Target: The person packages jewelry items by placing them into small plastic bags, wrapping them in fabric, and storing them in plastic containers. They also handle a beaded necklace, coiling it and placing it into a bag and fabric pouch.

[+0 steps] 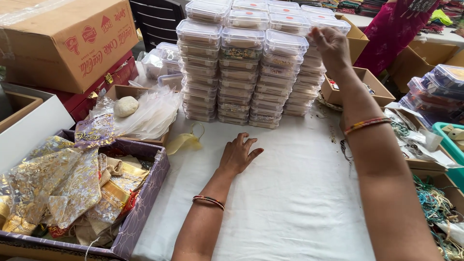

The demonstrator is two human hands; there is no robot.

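Stacks of clear lidded plastic boxes (241, 72) stand in rows at the far side of a white cloth (290, 193). My right hand (331, 46) is raised at the top of the rightmost stack, its fingers pinched at a lid's edge; whether it grips the box I cannot tell. My left hand (239, 154) rests flat on the cloth, fingers spread, holding nothing, a little in front of the stacks. Both wrists wear coloured bangles.
A purple box (145, 203) of gold-patterned sheer pouches sits at the left. Behind it lie clear bags with a pale round lump (125, 106) and a large cardboard carton (67, 38). Small cardboard boxes (374, 87), beads (432, 203) and a teal bin (452, 145) crowd the right.
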